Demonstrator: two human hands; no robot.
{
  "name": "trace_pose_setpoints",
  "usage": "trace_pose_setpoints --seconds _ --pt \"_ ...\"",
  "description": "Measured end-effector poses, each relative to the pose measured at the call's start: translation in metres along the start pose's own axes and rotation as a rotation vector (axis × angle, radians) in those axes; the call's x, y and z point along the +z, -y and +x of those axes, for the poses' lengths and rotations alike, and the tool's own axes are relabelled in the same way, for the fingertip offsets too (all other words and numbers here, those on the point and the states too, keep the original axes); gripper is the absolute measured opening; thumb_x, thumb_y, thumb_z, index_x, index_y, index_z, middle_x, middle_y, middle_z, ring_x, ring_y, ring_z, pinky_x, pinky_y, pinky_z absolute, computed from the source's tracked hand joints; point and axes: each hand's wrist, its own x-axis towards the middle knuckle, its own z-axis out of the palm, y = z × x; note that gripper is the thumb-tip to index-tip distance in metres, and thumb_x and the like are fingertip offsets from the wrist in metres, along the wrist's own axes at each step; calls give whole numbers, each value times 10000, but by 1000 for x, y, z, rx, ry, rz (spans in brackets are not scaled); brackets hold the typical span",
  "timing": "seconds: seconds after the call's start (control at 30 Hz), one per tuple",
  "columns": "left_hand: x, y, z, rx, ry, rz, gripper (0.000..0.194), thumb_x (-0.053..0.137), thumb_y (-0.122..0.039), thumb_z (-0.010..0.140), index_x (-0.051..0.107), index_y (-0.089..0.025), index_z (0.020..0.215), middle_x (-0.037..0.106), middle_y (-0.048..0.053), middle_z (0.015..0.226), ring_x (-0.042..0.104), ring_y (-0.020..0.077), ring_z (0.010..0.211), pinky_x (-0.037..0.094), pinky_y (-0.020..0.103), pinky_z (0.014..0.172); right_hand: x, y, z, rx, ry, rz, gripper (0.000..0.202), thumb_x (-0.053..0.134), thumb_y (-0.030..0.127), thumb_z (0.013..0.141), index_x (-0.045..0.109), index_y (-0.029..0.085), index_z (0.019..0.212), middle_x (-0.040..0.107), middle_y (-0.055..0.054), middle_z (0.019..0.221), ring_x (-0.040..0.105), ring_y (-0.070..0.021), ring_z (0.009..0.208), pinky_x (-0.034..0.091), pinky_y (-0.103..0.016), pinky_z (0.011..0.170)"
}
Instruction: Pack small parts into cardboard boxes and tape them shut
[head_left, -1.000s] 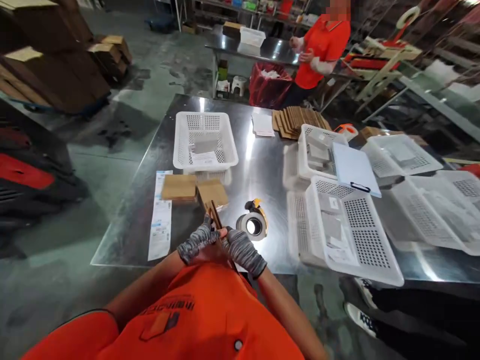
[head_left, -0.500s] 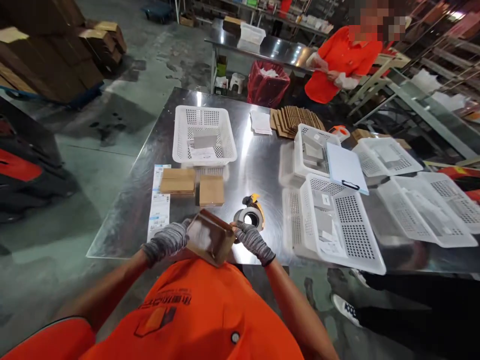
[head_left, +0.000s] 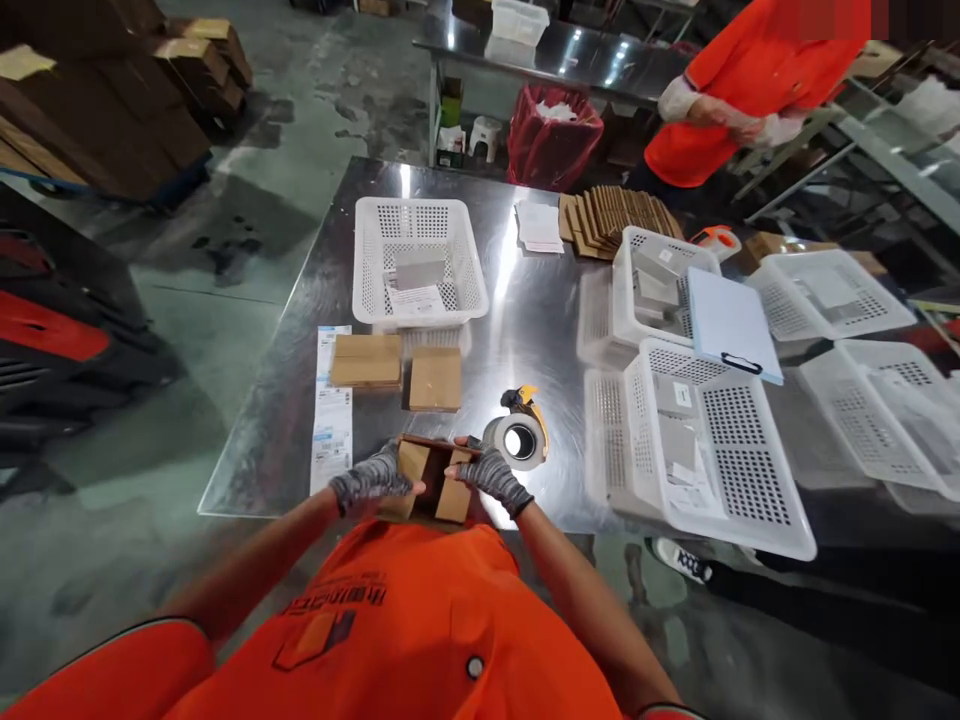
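Observation:
Both my hands wear grey knit gloves and hold a small brown cardboard box point(head_left: 433, 482) at the near edge of the steel table point(head_left: 525, 330). My left hand point(head_left: 369, 479) presses on the box's left flap and my right hand point(head_left: 489, 474) on its right flap, and the flaps are partly folded inward. A tape dispenser with a yellow handle point(head_left: 519, 436) sits just right of my right hand. Two closed cardboard boxes, one wider point(head_left: 367, 360) and one squarer point(head_left: 436, 379), lie beyond the held box. A strip of printed labels point(head_left: 331, 410) lies to the left.
A white basket with papers point(head_left: 418, 262) stands at the back left. More white baskets point(head_left: 701, 450) and a clipboard point(head_left: 731, 322) fill the right side. Flat cardboard blanks point(head_left: 615, 215) lie at the far edge. Another person in orange point(head_left: 742, 90) stands behind the table, by a red bin point(head_left: 553, 148).
The flat cardboard blank was opened into a box shape, and its flaps are now being folded in under both hands. The person at the back has shifted right.

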Motion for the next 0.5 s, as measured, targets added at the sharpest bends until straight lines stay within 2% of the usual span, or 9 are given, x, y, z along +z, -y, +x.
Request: trace_pose_setpoints --seconds 0.07,0.13,0.17,0.2,0.27,0.33,0.37,0.43,0.5 --pt "13 12 10 10 -139 22 1231 1065 -646 523 650 -174 1581 751 229 1456 655 500 1501 532 591 1307 10 -8 -3 -62 -58 -91 601 862 560 925 830 210 1413 854 -167 1326 811 -378 1245 683 -569 1136" --pt "14 28 15 3 -207 -17 1554 1087 -634 493 413 -122 1797 707 247 1547 654 493 1503 486 593 1357 10 -17 -11 -257 20 -285 409 801 425 980 869 239 1338 830 -176 1431 748 -390 1404 615 -602 1248" --pt "10 36 14 11 -170 -68 1620 1088 -645 526 319 -117 1850 694 255 1583 665 484 1495 490 589 1352 7 -21 -15 -376 83 -399 341 767 389 1011 881 246 1298 828 -179 1439 734 -394 1425 609 -619 1248" --pt "3 43 10 28 -84 -127 1617 1081 -675 574 287 -130 1873 681 261 1619 665 478 1508 495 584 1346 3 -25 -20 -481 146 -503 317 736 376 1045 880 246 1297 827 -184 1438 730 -398 1425 616 -631 1228" --pt "-10 53 -6 78 134 -233 1508 1037 -806 653 380 -184 1860 636 254 1704 591 478 1619 455 585 1374 -6 -30 -27 -627 216 -644 346 682 385 1109 846 256 1386 820 -177 1441 715 -397 1433 605 -649 1231" --pt "-15 54 -25 103 302 -293 1474 993 -928 643 470 -222 1826 610 239 1750 493 485 1712 392 595 1419 -12 -31 -31 -651 215 -650 380 639 393 1149 801 281 1475 810 -154 1450 669 -382 1497 531 -658 1318" --pt "-13 50 -33 89 296 -310 1485 986 -953 626 486 -220 1817 611 238 1753 470 494 1726 370 598 1436 -14 -32 -31 -654 212 -637 393 601 389 1168 783 294 1503 809 -142 1450 642 -372 1535 491 -663 1356" --pt "0 38 -41 31 116 -324 1450 982 -924 662 486 -194 1812 594 244 1770 480 499 1716 359 584 1455 -16 -31 -27 -643 204 -567 408 542 387 1187 784 292 1501 815 -136 1446 614 -351 1574 445 -667 1395" --pt "15 23 -36 -33 -81 -346 1401 952 -904 706 489 -160 1799 591 269 1762 566 499 1641 421 580 1425 -19 -29 -23 -635 202 -482 438 488 402 1204 802 250 1469 826 -158 1418 650 -333 1532 476 -646 1380"
